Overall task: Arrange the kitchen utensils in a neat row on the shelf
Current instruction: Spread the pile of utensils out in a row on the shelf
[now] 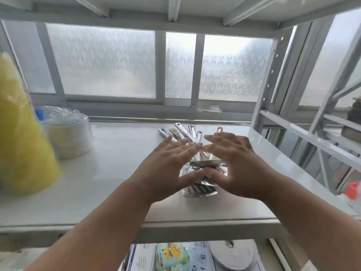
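A pile of steel kitchen utensils (201,169) lies on the white shelf (121,163), right of centre. Their handles (185,133) fan out toward the window, and the slotted and round heads point toward me. My left hand (166,169) and my right hand (234,165) hover flat over the pile with fingers spread. The fingertips nearly meet above the handles and the thumbs nearly touch over the heads. Neither hand grips anything. Both hands hide much of the pile.
A tall yellow wrapped bundle (21,133) stands at the shelf's left end, beside a plastic-wrapped stack of white bowls (68,133). A frosted window (109,61) backs the shelf. The white rack upright (263,85) stands at the right. Packets (172,255) lie on the shelf below.
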`<state>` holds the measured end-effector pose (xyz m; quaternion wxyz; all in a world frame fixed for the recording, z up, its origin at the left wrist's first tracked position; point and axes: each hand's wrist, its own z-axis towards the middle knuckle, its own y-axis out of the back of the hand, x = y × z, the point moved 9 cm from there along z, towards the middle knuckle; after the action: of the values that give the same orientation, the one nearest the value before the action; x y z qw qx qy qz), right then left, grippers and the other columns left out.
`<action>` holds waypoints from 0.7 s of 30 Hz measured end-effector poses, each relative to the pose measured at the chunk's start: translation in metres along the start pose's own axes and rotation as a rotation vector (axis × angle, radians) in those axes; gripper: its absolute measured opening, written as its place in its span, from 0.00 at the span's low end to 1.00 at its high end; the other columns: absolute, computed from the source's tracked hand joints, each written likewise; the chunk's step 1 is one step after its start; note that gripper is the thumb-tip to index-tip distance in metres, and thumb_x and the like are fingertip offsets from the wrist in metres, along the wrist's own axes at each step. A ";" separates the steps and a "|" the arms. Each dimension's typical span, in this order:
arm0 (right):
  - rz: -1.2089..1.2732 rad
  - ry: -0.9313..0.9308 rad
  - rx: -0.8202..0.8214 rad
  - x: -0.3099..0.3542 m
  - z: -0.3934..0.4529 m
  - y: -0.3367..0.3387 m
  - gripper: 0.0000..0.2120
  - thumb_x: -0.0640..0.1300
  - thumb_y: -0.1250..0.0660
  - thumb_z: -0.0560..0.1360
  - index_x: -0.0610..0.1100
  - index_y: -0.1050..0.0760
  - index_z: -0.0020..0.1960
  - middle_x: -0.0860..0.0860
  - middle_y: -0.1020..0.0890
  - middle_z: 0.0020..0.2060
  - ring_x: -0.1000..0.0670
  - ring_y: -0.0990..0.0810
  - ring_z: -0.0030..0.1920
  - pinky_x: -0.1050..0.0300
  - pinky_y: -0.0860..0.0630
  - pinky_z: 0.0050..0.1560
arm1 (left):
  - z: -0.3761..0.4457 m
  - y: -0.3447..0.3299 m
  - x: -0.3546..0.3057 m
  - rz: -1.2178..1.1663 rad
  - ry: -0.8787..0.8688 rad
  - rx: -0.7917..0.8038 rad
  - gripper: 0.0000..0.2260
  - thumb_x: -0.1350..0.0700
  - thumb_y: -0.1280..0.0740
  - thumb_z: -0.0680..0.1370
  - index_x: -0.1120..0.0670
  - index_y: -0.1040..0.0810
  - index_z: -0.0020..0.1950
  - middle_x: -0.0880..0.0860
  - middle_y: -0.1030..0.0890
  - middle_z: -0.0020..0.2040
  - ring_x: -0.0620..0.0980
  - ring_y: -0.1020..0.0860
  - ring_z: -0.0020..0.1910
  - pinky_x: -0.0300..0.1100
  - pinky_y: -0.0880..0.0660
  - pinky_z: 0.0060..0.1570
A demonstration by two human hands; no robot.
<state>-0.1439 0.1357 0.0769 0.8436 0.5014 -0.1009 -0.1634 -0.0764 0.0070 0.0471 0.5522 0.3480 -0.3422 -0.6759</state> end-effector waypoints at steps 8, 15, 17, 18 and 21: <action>-0.018 -0.088 -0.026 0.015 -0.010 0.006 0.08 0.52 0.33 0.78 0.53 0.16 0.51 0.58 0.17 0.42 0.50 0.24 0.52 0.47 0.27 0.56 | -0.014 0.004 0.003 0.014 0.084 0.028 0.36 0.26 0.51 0.81 0.43 0.38 0.85 0.44 0.35 0.84 0.44 0.43 0.84 0.47 0.54 0.84; 0.065 -0.104 -0.034 0.035 -0.026 0.023 0.05 0.46 0.31 0.78 0.52 0.16 0.51 0.58 0.17 0.41 0.50 0.24 0.46 0.49 0.24 0.50 | -0.039 0.021 -0.020 -0.082 0.128 0.061 0.34 0.29 0.45 0.81 0.43 0.37 0.84 0.46 0.32 0.82 0.47 0.38 0.83 0.53 0.46 0.83; 0.074 -0.089 -0.046 0.041 -0.027 0.029 0.06 0.45 0.30 0.78 0.52 0.16 0.52 0.57 0.16 0.42 0.51 0.22 0.45 0.50 0.23 0.49 | -0.039 0.026 -0.022 -0.082 0.133 0.078 0.34 0.30 0.43 0.80 0.45 0.32 0.82 0.49 0.26 0.79 0.52 0.31 0.79 0.52 0.38 0.79; 0.085 -0.082 -0.057 0.045 -0.029 0.032 0.06 0.45 0.30 0.78 0.52 0.15 0.53 0.56 0.16 0.42 0.51 0.21 0.45 0.51 0.23 0.49 | -0.039 0.026 -0.024 -0.088 0.134 0.101 0.33 0.31 0.42 0.80 0.46 0.30 0.81 0.51 0.23 0.76 0.54 0.28 0.76 0.52 0.33 0.75; 0.117 -0.063 -0.101 0.053 -0.041 0.040 0.07 0.47 0.30 0.79 0.54 0.15 0.54 0.56 0.15 0.42 0.53 0.20 0.43 0.53 0.23 0.47 | -0.043 0.027 -0.035 -0.132 0.142 0.135 0.23 0.38 0.37 0.82 0.45 0.24 0.75 0.51 0.18 0.69 0.54 0.22 0.68 0.52 0.26 0.67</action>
<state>-0.0742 0.1664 0.0928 0.8723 0.4461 -0.1484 -0.1343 -0.0212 0.0338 0.0512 0.5046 0.4532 -0.3235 -0.6598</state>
